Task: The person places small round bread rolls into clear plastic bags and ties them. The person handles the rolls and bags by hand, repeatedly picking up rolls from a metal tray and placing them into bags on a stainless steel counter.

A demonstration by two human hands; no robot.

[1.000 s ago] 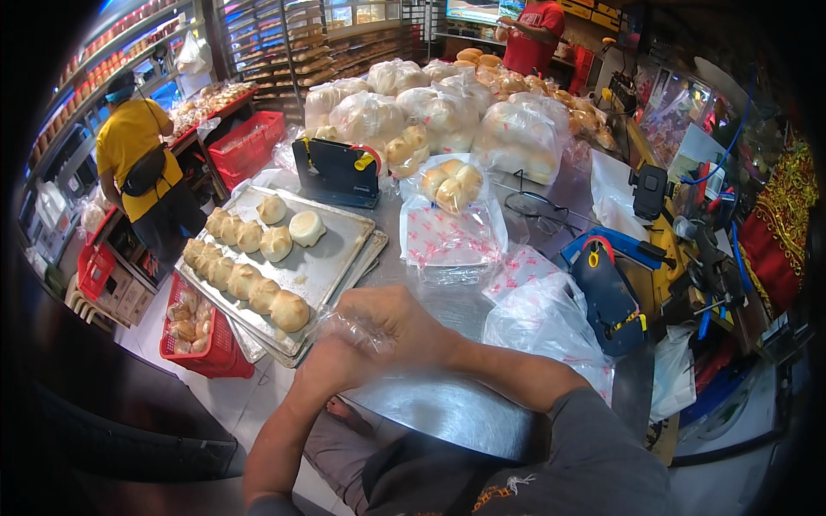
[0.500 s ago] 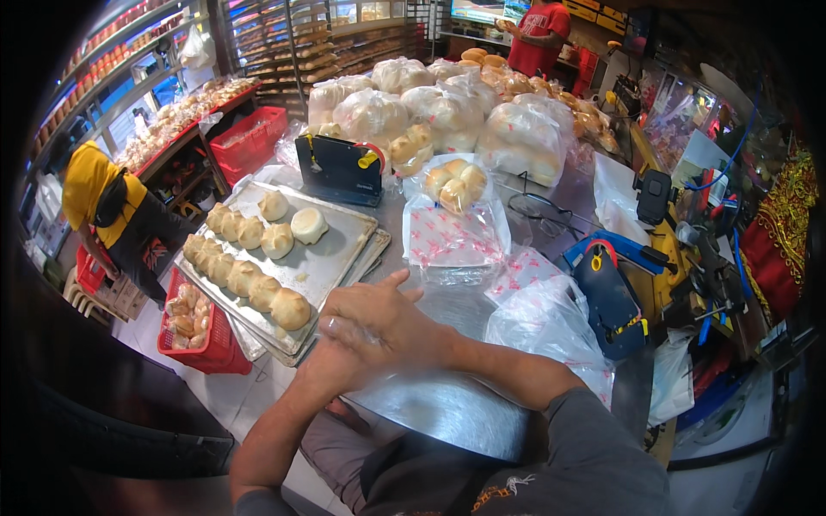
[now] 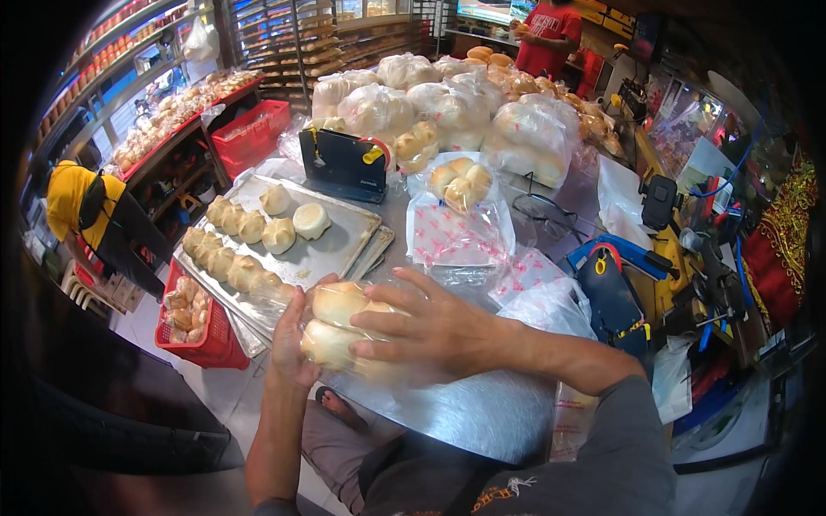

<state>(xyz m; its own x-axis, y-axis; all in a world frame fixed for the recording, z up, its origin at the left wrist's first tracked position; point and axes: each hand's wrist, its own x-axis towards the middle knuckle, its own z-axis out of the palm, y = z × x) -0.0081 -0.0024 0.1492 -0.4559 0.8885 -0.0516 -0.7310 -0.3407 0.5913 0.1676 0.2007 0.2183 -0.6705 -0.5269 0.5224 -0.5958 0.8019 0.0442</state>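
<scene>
A clear plastic bag of bread rolls is held between my two hands above the front of the metal table. My left hand grips its left side, with the thumb and fingers against the plastic. Across the top and right side lie the fingers of my right hand, somewhat spread. Part of the rolls is hidden beneath that hand. Just beyond my left hand, two rows of golden buns and one paler, flatter bun sit on a metal baking tray.
Bagged rolls lie on a stack of printed plastic bags. Behind are large bags of bread and a dark upright stand. Eyeglasses lie to the right. A red crate holds bread. Two people work farther off.
Earlier my hands were crossed together, hiding what was under them. Now they are apart, with the bag of rolls showing between them; my right hand has moved right.
</scene>
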